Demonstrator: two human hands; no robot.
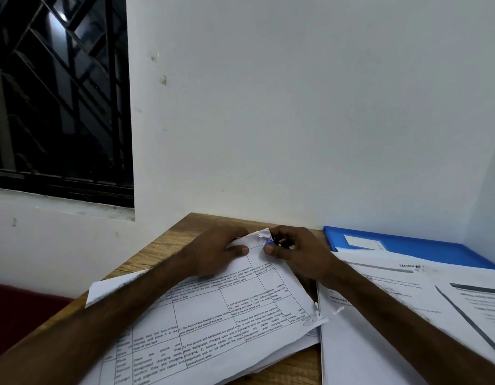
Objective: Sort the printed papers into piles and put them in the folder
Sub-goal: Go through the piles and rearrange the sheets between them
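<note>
Sorting looks under way: left hand [213,251] and right hand [299,254] both pinch the crumpled far corner of the printed stack [213,323], left of a second pile [379,315], so next comes freeing that corner gently, then filling the blue folder [424,245] far right.

blue folder [435,250]: cut off at right | right pile [352,357]: print blurred | blue item [269,242]: unidentifiable

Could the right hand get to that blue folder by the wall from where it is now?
Probably yes. The blue folder lies just beside the right hand with nothing between, but it must first release the printed sheet it pinches.
</note>
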